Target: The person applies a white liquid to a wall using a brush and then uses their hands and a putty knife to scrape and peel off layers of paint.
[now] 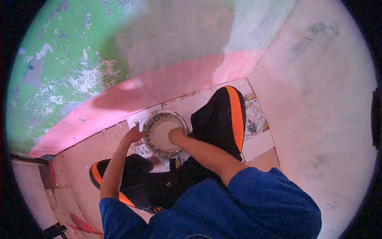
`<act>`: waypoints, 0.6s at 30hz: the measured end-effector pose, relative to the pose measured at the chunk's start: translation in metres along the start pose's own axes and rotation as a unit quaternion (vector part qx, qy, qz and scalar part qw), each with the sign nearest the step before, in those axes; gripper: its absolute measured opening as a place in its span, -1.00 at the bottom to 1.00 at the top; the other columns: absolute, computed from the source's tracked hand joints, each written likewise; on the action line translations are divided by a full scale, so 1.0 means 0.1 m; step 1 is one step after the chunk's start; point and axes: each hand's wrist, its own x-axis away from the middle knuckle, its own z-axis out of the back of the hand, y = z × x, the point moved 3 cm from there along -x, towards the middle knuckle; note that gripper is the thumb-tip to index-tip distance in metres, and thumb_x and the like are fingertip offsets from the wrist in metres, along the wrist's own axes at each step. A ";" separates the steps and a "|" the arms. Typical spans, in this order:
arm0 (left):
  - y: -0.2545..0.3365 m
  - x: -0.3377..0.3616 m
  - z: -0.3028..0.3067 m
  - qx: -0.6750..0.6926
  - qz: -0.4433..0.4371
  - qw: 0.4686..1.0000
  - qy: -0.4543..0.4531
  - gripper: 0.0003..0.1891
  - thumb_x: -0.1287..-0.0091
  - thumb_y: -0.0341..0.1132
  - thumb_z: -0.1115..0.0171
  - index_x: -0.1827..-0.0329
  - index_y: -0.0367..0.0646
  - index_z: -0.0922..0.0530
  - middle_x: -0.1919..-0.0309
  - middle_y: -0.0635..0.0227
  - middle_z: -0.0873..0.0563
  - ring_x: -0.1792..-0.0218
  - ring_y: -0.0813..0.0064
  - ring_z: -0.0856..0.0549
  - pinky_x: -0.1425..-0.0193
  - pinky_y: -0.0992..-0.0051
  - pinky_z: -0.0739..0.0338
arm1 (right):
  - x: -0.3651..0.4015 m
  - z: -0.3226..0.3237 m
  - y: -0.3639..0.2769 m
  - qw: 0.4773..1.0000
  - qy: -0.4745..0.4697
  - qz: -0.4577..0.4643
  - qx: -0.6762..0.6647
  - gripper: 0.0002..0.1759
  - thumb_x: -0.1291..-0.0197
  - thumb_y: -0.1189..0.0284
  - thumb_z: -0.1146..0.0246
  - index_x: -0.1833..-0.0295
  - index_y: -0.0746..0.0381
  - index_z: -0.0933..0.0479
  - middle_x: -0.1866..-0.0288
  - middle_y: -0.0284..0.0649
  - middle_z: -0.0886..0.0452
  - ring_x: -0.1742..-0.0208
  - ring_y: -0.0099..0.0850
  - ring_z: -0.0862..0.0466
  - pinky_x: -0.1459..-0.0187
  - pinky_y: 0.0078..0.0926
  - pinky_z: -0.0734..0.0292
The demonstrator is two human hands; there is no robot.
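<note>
A round bucket (149, 148) with a speckled, crusted inner wall stands between my bent legs and holds a pale, smooth mixture (162, 134). My left hand (136, 132) is at the bucket's left rim, its fingers partly spread and touching or just beside the edge. Over the mixture, inside the bucket's right side, my right hand (176, 136) is closed with its fingers curled down. Whatever those fingers hold, if anything, is hidden.
Printed white boards (258, 137) lie under the bucket and my feet. Ahead rises a wall (167, 75) with pink and peeling green paint; a pale wall (318, 107) stands at the right. Brownish floor (79, 171) shows at the left, with a dark object (55, 230) at the lower left.
</note>
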 end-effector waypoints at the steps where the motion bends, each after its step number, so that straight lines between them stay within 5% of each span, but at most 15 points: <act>1: -0.01 -0.04 0.02 -0.011 -0.016 1.000 0.002 -0.05 -0.09 0.16 0.01 -0.22 -0.53 0.16 0.04 -0.27 -0.40 -0.04 0.03 -0.43 -0.12 0.33 -0.30 | -0.06 -0.17 0.00 1.000 -0.011 0.014 0.019 -0.76 0.04 0.35 -0.06 0.33 0.20 -0.58 0.30 -0.15 -0.59 0.30 -0.21 -0.61 0.43 -0.16 -0.47; 4: -0.27 -0.30 -0.12 -0.021 -0.024 0.999 0.011 -0.06 -0.09 0.16 0.01 -0.20 -0.58 0.11 0.09 -0.27 -0.44 -0.01 0.06 -0.46 -0.09 0.35 -0.32 | -0.12 -0.32 -0.09 0.995 -0.036 0.067 0.064 -0.75 0.05 0.33 -0.08 0.32 0.21 -0.58 0.30 -0.14 -0.59 0.31 -0.20 -0.61 0.43 -0.17 -0.48; 5: -0.44 -0.53 -0.27 -0.040 -0.064 0.994 0.080 -0.09 -0.09 0.14 0.00 -0.19 -0.57 0.05 0.14 -0.24 -0.48 0.02 0.07 -0.48 -0.08 0.35 -0.34 | -0.09 -0.12 -0.07 0.998 -0.010 0.066 0.019 -0.73 0.04 0.31 -0.08 0.29 0.22 -0.58 0.28 -0.13 -0.58 0.28 -0.17 -0.61 0.40 -0.13 -0.47; 9: -0.12 -0.25 -0.10 0.011 -0.106 0.987 0.119 -0.26 -0.07 0.05 -0.06 -0.07 -0.52 -0.24 0.21 -0.18 -0.53 0.08 0.06 -0.52 -0.04 0.34 -0.38 | 0.09 0.37 -0.08 0.998 -0.043 0.053 0.001 -0.70 0.02 0.27 -0.08 0.27 0.24 -0.56 0.24 -0.10 -0.57 0.23 -0.14 -0.59 0.33 -0.12 -0.47; 12: -0.12 -0.30 -0.14 0.058 -0.084 0.989 0.109 -0.30 -0.06 0.08 -0.06 -0.03 -0.44 -0.33 0.16 -0.17 -0.51 0.08 0.03 -0.51 -0.03 0.31 -0.38 | 0.11 -0.20 0.00 0.994 0.008 0.077 0.083 -0.72 0.08 0.33 -0.11 0.26 0.27 -0.53 0.28 -0.06 -0.58 0.22 -0.24 -0.61 0.30 -0.25 -0.49; 15: 0.07 -0.21 -0.05 -0.003 -0.100 0.981 0.164 -0.32 -0.06 0.09 -0.05 -0.01 -0.40 -0.36 0.16 -0.14 -0.52 0.15 0.02 -0.55 0.05 0.31 -0.44 | 0.16 0.06 -0.02 0.994 -0.020 0.079 0.080 -0.72 0.10 0.38 -0.11 0.25 0.28 -0.52 0.28 -0.04 -0.57 0.21 -0.27 -0.60 0.27 -0.28 -0.49; 18: 0.35 0.06 0.19 0.132 -0.003 0.964 0.231 -0.40 -0.09 0.03 -0.06 0.05 -0.41 -0.39 0.21 -0.09 -0.55 0.32 0.06 -0.61 0.22 0.36 -0.52 | 0.13 0.13 -0.02 0.993 -0.025 0.092 0.067 -0.74 0.11 0.41 -0.08 0.26 0.26 -0.53 0.25 -0.07 -0.57 0.18 -0.26 -0.59 0.24 -0.27 -0.50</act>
